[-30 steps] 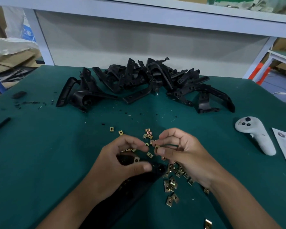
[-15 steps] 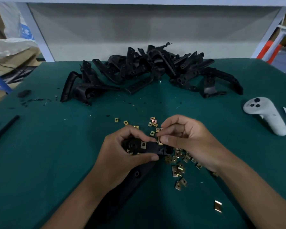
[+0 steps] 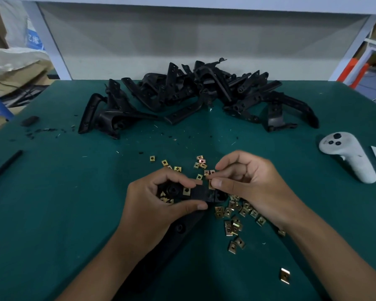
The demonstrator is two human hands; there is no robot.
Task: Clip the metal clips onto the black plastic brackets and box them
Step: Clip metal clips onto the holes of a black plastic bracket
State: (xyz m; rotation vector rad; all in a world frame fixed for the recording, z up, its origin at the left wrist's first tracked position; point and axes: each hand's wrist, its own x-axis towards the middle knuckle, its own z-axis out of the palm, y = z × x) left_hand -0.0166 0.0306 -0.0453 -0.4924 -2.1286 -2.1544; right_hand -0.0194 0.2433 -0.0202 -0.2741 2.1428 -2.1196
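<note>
Here the left hand [image 3: 159,205] grips a long black plastic bracket [image 3: 199,193] low over the green desk [image 3: 74,203], one small brass-coloured metal clip [image 3: 186,191] already seated on it. The right hand [image 3: 254,185] pinches another metal clip [image 3: 211,184] against the bracket's edge. Loose square clips [image 3: 234,216] lie scattered beneath; a heap of black brackets [image 3: 195,96] sits beyond.

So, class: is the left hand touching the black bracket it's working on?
Touching. The head view shows the left hand with thumb and fingers curled around the black bracket, no gap between them.
</note>
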